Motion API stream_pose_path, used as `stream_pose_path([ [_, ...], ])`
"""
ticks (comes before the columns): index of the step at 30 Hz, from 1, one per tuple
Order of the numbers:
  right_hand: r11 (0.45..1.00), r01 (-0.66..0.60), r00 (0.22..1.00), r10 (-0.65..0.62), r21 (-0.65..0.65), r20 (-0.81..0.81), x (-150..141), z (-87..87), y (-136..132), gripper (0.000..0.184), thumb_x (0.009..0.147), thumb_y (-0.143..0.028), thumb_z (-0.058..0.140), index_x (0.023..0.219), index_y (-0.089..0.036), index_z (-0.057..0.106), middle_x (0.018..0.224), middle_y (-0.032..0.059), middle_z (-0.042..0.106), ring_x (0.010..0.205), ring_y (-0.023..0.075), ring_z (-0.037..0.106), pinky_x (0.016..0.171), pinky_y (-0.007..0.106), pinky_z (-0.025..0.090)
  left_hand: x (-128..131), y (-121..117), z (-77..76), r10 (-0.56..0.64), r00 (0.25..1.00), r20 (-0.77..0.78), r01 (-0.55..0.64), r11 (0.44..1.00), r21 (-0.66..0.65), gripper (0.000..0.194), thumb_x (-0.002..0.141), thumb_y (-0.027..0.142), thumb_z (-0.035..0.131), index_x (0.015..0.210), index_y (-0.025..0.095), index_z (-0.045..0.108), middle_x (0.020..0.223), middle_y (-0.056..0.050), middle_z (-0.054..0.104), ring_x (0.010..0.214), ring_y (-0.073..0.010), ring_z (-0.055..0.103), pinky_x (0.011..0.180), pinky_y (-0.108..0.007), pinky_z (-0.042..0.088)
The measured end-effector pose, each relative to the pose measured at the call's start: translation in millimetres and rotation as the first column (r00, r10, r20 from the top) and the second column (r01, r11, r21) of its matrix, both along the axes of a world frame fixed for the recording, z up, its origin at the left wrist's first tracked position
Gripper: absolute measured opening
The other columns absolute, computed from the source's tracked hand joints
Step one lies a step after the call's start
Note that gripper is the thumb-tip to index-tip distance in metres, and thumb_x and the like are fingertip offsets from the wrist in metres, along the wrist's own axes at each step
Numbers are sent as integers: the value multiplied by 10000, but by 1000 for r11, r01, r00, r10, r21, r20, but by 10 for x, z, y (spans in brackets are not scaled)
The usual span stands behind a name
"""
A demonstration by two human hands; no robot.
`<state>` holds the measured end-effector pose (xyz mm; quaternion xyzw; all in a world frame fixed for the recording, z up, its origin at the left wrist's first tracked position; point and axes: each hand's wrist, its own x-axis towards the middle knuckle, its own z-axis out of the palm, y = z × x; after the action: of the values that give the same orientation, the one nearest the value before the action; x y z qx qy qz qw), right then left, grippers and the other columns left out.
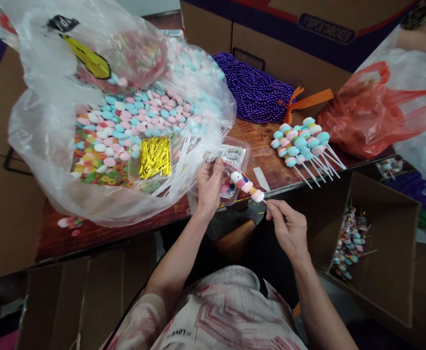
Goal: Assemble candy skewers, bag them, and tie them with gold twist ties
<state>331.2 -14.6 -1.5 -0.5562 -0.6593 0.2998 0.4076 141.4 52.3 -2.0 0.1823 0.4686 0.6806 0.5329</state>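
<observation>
Large bag (52, 141): thin clear plastic film, glossy, crinkled. Candy pieces (125, 121) inside: matt, pastel, powdery look. Twist ties (155, 156): metallic gold foil, bright shine. Table top (256, 141): reddish wood, lacquered, reflective. Bead strands (252, 90): purple, glossy, smooth. Ribbon (307, 102): orange, satin-like sheen. Red bag (373, 116): translucent plastic, wrinkled. Candy skewer (247, 186): matt sweets on smooth white stick. Boxes (387, 243): brown cardboard, matt. Small tray (234, 155): clear rigid plastic.
</observation>
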Motion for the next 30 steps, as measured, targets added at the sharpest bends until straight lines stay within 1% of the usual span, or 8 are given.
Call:
stream_pose_path([
  [5, 995, 41, 995, -49, -92, -84, -108, -38, -20, 248, 969, -334, 534, 795, -194, 642, 557, -51, 476, 499, 91, 435, 489, 222, 351, 17, -63, 20, -143, 990, 11, 142, 989, 28, 409, 711, 485, 844, 907, 198, 629, 838, -15, 741, 743, -149, 726, 676, -251, 571],
  [9, 987, 7, 994, -25, -161, -104, -118, -36, -24, 275, 971, -376, 532, 794, -190, 631, 532, -58, 452, 479, 87, 404, 477, 223, 326, -8, -79, -8, -249, 968, 39, 248, 968, 34, 428, 705, 503, 843, 937, 195, 658, 823, -25, 748, 732, -162, 739, 661, -264, 582],
  [12, 975, -13, 988, -22, -222, -155, -81, -16, -9, 294, 964, -395, 541, 785, -183, 637, 513, -58, 443, 478, 86, 391, 485, 225, 321, -36, -73, -19, -288, 956, 49, 286, 957, 37, 405, 710, 506, 841, 905, 198, 667, 814, -36, 752, 743, -170, 746, 618, -246, 571],
  [17, 901, -105, 918, -75, -421, -390, -53, -34, 40, 335, 898, -470, 613, 739, -175, 622, 448, -78, 373, 420, 67, 273, 428, 223, 186, -51, -59, -44, -308, 951, 37, 305, 950, 70, 355, 714, 471, 851, 876, 197, 694, 788, -35, 743, 741, -168, 746, 579, -224, 551],
  [19, 881, -126, 894, -99, -457, -437, -75, -45, 44, 347, 875, -493, 630, 731, -178, 611, 440, -86, 354, 409, 63, 247, 420, 222, 161, -48, -61, -57, -313, 949, 38, 310, 948, 77, 342, 725, 453, 847, 902, 198, 704, 797, -36, 743, 755, -172, 751, 601, -232, 562],
  [21, 898, -92, 908, -101, -430, -407, -112, -44, 28, 345, 886, -489, 620, 735, -178, 612, 449, -82, 362, 414, 66, 262, 421, 223, 176, -42, -70, -63, -315, 948, 41, 312, 948, 65, 322, 748, 427, 837, 935, 199, 708, 808, -38, 747, 754, -172, 753, 623, -241, 571],
  [25, 958, -7, 978, -53, -287, -201, -202, -36, -37, 307, 956, -422, 541, 770, -188, 609, 500, -61, 424, 452, 81, 370, 457, 225, 283, -24, -93, -49, -294, 955, 33, 291, 955, 59, 314, 752, 419, 835, 939, 201, 706, 823, -41, 754, 738, -178, 753, 630, -258, 575],
  [30, 981, -98, 995, 99, -167, -4, -234, -52, -66, 220, 981, -329, 510, 815, -209, 589, 557, -58, 504, 487, 81, 450, 536, 220, 373, -34, -103, -15, -292, 956, 34, 290, 956, 51, 372, 731, 495, 830, 927, 210, 694, 828, -45, 761, 752, -181, 753, 536, -215, 524],
])
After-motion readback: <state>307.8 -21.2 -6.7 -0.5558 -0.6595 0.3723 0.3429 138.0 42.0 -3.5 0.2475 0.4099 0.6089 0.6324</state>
